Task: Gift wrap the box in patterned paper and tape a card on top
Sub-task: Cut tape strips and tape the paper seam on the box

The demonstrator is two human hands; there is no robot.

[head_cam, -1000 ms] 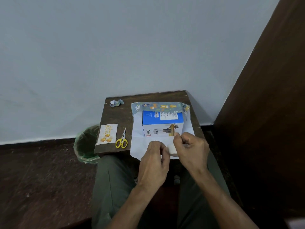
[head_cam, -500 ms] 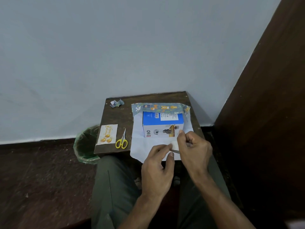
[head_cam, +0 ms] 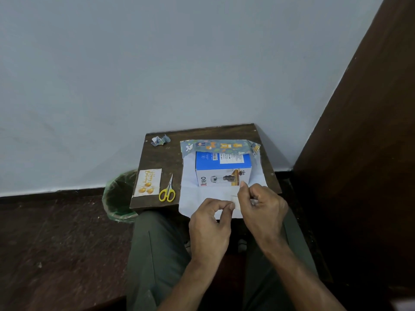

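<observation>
A blue and white box is seen lying on its side on the wrapping paper, unwrapped, with a printed label on its upper face and a product picture on its near face. The paper is spread white side up; its patterned side, with cartoon animals on grey-blue, is shown only along the folded far edge, and its near edge overhangs the table. A white card with gold lettering and gold balloons is laid flat near the table's left edge, well apart from the box.
</observation>
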